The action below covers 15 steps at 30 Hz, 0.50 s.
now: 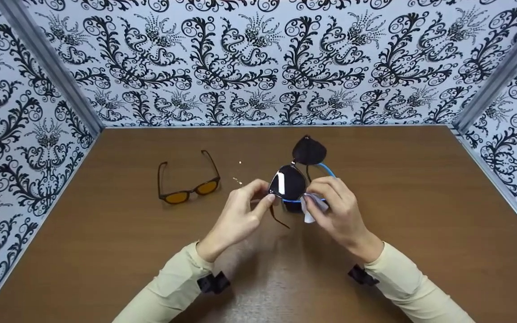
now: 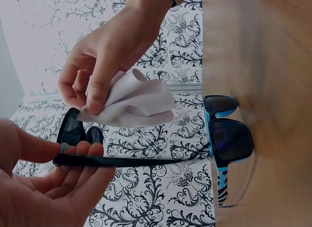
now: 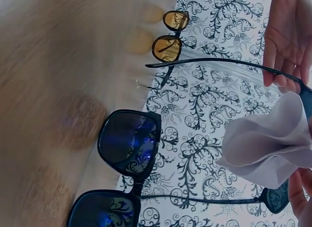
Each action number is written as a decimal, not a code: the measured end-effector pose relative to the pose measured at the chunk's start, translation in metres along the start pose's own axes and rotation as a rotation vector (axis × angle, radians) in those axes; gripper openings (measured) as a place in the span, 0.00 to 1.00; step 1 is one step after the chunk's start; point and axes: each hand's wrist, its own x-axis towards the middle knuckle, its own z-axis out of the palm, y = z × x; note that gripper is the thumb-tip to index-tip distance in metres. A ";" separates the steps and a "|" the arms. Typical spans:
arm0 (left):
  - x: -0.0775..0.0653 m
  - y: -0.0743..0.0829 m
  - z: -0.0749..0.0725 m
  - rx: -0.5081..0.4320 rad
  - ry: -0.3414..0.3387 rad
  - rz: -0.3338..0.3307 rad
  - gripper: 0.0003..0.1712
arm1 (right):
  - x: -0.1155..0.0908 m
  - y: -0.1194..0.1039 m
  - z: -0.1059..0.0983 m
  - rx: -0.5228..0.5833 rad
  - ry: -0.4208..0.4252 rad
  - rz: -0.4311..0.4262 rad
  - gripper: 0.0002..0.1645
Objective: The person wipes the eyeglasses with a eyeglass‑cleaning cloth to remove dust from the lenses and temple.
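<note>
In the head view, my left hand (image 1: 240, 217) pinches a pair of dark-lensed sunglasses (image 1: 293, 184) by the frame corner near the hinge. One temple hangs down below that hand. My right hand (image 1: 341, 215) pinches a white cloth (image 1: 310, 214) at the edge of the nearer lens. The left wrist view shows the cloth (image 2: 141, 102) bunched below the fingers and touching the rim. Under the held pair, sunglasses with a blue and black frame (image 2: 231, 139) stand on the table; in the head view they are mostly hidden.
Glasses with amber lenses (image 1: 190, 195) rest on the left of the brown table (image 1: 106, 224), temples unfolded. A small gold-coloured item (image 1: 237, 181) and a tiny pale dot (image 1: 240, 162) lie right of them. Patterned walls (image 1: 258, 58) border the table's back and sides.
</note>
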 end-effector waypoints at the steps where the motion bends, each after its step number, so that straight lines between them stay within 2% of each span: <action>1: 0.000 0.001 0.000 0.005 -0.011 0.006 0.03 | 0.001 -0.001 0.000 -0.003 0.012 -0.005 0.06; 6: -0.001 0.000 0.003 0.019 -0.020 0.028 0.05 | 0.004 -0.004 0.000 -0.026 0.039 -0.037 0.02; 10: 0.000 -0.004 0.006 0.037 -0.007 0.029 0.06 | 0.010 -0.008 0.001 -0.052 0.034 -0.074 0.04; 15: 0.000 -0.008 0.013 0.164 -0.004 0.006 0.07 | 0.015 -0.013 0.004 -0.089 0.037 -0.107 0.04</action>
